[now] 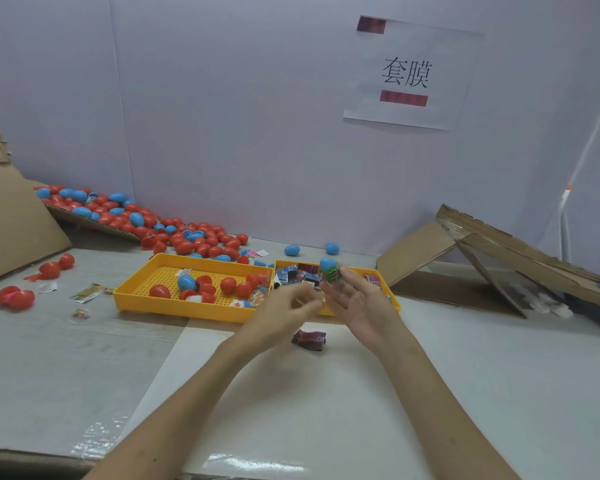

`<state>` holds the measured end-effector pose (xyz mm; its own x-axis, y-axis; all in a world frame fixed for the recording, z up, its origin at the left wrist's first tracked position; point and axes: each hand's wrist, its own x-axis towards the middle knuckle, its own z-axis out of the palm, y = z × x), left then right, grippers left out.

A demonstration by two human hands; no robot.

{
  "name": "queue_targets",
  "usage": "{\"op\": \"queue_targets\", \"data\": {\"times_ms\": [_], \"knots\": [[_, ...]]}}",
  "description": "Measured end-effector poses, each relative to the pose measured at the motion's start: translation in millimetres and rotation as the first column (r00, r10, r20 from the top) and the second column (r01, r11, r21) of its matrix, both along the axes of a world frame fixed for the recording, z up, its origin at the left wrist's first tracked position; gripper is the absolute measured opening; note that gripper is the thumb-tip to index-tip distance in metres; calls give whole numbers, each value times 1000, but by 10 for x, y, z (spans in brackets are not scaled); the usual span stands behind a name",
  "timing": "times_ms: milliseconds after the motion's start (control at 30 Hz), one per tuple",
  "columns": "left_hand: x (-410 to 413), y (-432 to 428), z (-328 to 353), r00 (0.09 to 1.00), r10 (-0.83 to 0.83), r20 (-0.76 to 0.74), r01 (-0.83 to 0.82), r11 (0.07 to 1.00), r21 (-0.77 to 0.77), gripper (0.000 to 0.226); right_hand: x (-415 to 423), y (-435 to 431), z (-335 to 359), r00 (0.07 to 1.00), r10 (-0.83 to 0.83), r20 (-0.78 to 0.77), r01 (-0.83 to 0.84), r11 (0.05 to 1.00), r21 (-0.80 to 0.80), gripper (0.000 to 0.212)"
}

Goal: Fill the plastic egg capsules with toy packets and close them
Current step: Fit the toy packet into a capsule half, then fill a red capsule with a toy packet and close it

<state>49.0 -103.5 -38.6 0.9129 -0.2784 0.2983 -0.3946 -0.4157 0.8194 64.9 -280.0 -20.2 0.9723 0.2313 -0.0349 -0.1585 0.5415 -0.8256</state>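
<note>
right hand (355,303) centre frame: fingertips pinch blue egg capsule (327,264) with green packet (332,276) | left hand (284,313) just beside: loosely curled, blurred | behind: yellow trays (187,311) on worktop (326,403)

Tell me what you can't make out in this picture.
Head view:
- left hand: motion-blurred, so whether it holds anything is unclear.
- blue egg capsule held by the right hand: the green part below is too small to identify.
- wall sign: red bars blurred out.
</note>
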Motion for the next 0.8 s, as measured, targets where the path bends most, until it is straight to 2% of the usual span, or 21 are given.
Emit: {"op": "queue_targets", "data": {"times_ms": [67, 133, 167, 233, 300, 367, 433, 500, 567, 667, 733, 800], "knots": [[-16, 3, -62, 993, -110, -45, 118, 958, 261, 13, 86, -66, 48, 998, -17, -66, 14, 998, -55, 40], [-18, 20, -106, 987, -135, -87, 159, 891, 426, 27, 215, -174, 211, 993, -46, -109, 40, 998, -49, 30], [-16, 28, -107, 986, -138, -95, 167, 875, 454, 31, 289, -275, 344, 991, -85, -102, 84, 996, -14, 31], [0, 49, -99, 984, -156, -88, 179, 880, 439, 35, 466, -581, 670, 974, -221, -51, 226, 961, 159, 37], [23, 65, -100, 984, -169, -63, 180, 892, 415, 39, 622, -944, 969, 935, -351, -43, 342, 866, 366, 46], [47, 80, -119, 986, -158, -46, 163, 897, 410, 41, 683, -1175, 1093, 917, -387, -102, 390, 806, 447, 54], [73, 79, -137, 988, -150, -38, 152, 899, 411, 43, 653, -1167, 999, 912, -403, -83, 410, 871, 271, 51], [88, 74, -159, 989, -145, -25, 142, 903, 405, 47, 538, -968, 754, 915, -401, 53, 402, 915, -23, 34], [87, 83, -175, 992, -125, -21, 123, 913, 388, 53, 347, -695, 478, 928, -297, 223, 353, 892, -281, 23], [99, 90, -191, 995, -103, -13, 101, 923, 372, 64, 94, -365, 46, 904, -107, 413, 335, 777, -532, 36], [105, 97, -191, 995, -97, -14, 96, 930, 354, 71, 0, -204, -185, 848, 30, 529, 388, 644, -659, 47], [116, 113, -182, 994, -105, -17, 104, 934, 343, 72, -38, -107, -312, 798, 176, 576, 422, 519, -743, 54]]}}
